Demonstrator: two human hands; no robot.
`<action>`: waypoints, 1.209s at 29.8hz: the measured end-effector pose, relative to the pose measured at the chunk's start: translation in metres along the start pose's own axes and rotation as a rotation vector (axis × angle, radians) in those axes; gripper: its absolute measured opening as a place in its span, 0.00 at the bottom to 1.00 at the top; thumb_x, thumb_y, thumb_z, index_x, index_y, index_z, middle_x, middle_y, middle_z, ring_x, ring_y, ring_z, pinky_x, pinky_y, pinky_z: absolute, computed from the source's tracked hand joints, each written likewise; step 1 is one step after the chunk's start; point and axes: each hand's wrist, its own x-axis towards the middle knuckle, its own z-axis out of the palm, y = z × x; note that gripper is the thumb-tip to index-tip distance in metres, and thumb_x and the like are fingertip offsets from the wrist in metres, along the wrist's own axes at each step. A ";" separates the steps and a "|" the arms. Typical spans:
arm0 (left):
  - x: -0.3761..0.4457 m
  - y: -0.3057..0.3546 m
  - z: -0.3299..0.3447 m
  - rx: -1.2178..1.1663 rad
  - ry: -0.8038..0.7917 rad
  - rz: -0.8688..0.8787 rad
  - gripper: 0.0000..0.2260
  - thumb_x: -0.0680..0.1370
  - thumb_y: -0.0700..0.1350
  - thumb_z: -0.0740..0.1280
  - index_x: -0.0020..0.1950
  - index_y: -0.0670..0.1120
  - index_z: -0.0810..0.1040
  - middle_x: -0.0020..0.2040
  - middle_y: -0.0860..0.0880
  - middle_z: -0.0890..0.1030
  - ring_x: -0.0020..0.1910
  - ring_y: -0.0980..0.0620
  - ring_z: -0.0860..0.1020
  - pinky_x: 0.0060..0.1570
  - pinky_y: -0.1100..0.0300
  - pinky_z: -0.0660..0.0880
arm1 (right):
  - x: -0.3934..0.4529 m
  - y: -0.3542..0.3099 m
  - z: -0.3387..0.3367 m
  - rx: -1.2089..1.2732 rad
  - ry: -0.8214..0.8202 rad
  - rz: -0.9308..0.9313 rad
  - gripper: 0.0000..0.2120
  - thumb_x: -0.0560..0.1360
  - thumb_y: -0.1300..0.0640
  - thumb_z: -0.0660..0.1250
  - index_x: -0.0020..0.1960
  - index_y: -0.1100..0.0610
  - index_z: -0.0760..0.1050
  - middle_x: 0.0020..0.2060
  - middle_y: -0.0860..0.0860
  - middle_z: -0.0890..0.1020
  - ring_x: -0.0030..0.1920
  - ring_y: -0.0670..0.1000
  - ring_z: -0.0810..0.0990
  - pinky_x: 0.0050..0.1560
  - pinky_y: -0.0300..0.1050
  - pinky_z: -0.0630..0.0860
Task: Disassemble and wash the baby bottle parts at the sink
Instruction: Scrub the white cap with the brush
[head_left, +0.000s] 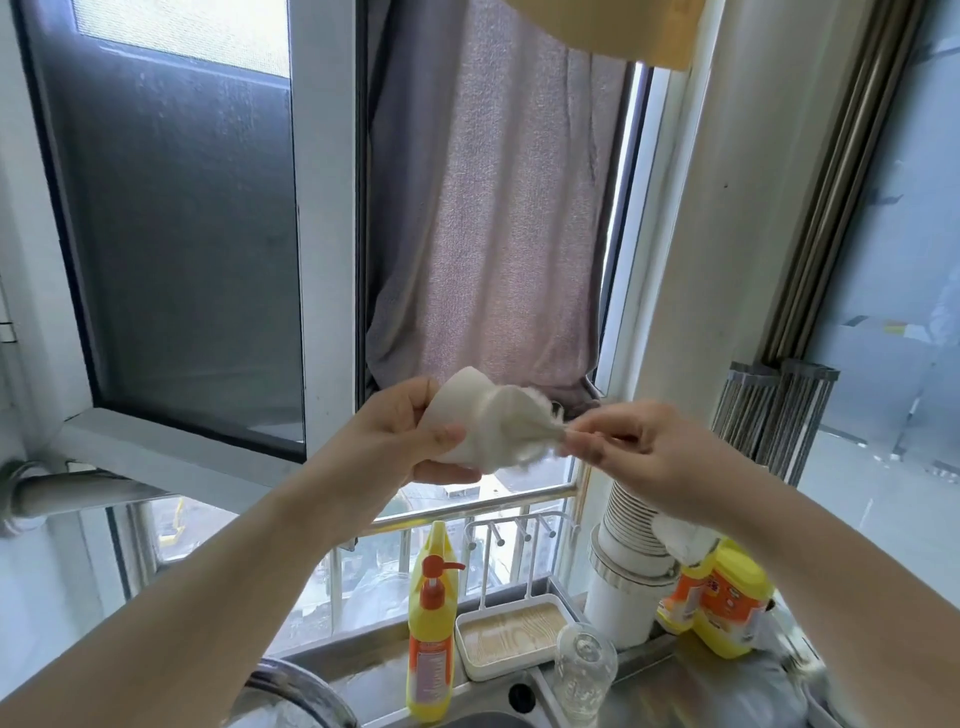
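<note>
Both my hands are raised in front of the window and hold a white cloth or paper towel (491, 421). My left hand (415, 434) grips its left part, thumb on the front. My right hand (628, 441) pinches its frayed right end between fingertips. Low down, a clear baby bottle body (584, 670) stands upright on the steel counter beside the sink edge. No other bottle parts are visible.
A yellow dish-soap pump bottle (431, 618) stands at the sink's back edge. Behind it is a white drying tray with hooks (511, 629). A white canister with stacked cups (631, 561) and a yellow container (722, 597) stand right. The curved faucet (298, 686) is bottom left.
</note>
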 end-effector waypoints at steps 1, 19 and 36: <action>0.000 0.000 0.001 -0.001 0.003 0.004 0.04 0.76 0.34 0.63 0.47 0.42 0.76 0.42 0.49 0.82 0.43 0.48 0.83 0.38 0.59 0.81 | -0.001 0.002 -0.004 0.012 0.034 0.041 0.12 0.70 0.40 0.60 0.44 0.45 0.79 0.22 0.44 0.72 0.22 0.42 0.63 0.23 0.33 0.60; -0.001 -0.001 0.012 0.017 -0.057 0.047 0.06 0.74 0.40 0.64 0.49 0.45 0.78 0.41 0.52 0.83 0.45 0.47 0.82 0.41 0.58 0.81 | -0.002 0.006 -0.021 0.055 0.067 0.050 0.09 0.72 0.44 0.61 0.42 0.45 0.78 0.20 0.44 0.70 0.22 0.42 0.62 0.23 0.32 0.60; -0.005 -0.002 0.007 0.038 -0.037 0.031 0.11 0.71 0.41 0.65 0.53 0.43 0.79 0.46 0.46 0.84 0.48 0.45 0.83 0.43 0.58 0.81 | 0.004 -0.003 -0.023 -0.008 0.056 0.020 0.13 0.71 0.42 0.59 0.44 0.47 0.79 0.20 0.43 0.72 0.21 0.42 0.64 0.22 0.32 0.61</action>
